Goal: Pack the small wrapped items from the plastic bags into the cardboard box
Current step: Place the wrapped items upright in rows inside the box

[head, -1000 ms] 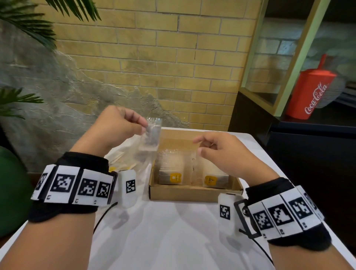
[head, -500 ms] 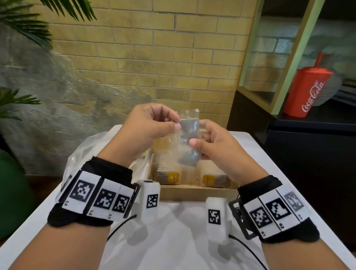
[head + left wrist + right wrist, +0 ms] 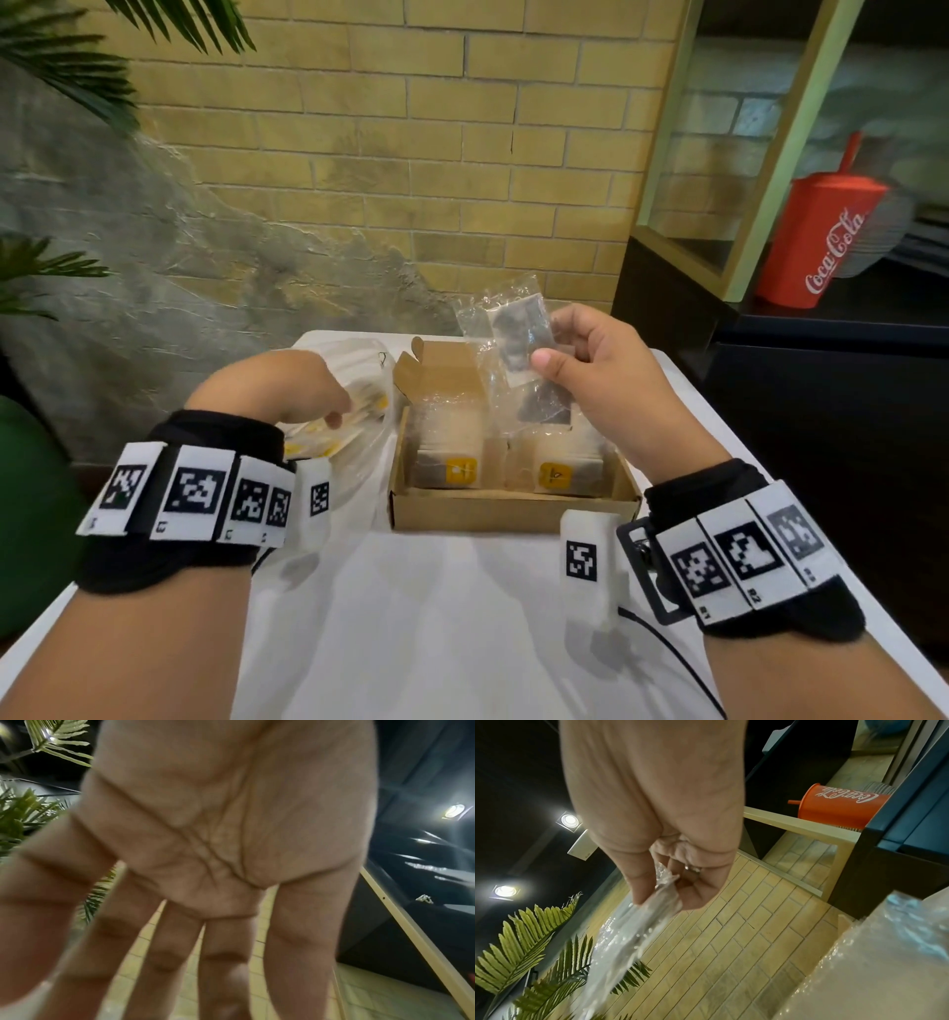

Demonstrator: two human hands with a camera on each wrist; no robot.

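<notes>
Packing at white table (image 3: 462, 616): right hand lifts one clear packet, left hand reaches into the bag.

From my remote seat I see the cardboard box (image 3: 508, 509) lying open on the table between my two wrists, just below and left of my right hand (image 3: 606, 380), with two rows of wrapped items (image 3: 452, 452) standing inside, yellow labels facing me. A plastic bag (image 3: 359, 411) lies under and around my left hand (image 3: 272, 385), touching the box's left wall. My left hand's fingers (image 3: 226, 953) are stretched out straight, palm bare, gripping nothing. My right hand pinches a small clear packet (image 3: 518, 334) between thumb and curled fingers, holding it up above the box's far right corner, a dark item showing through the wrap.
</notes>
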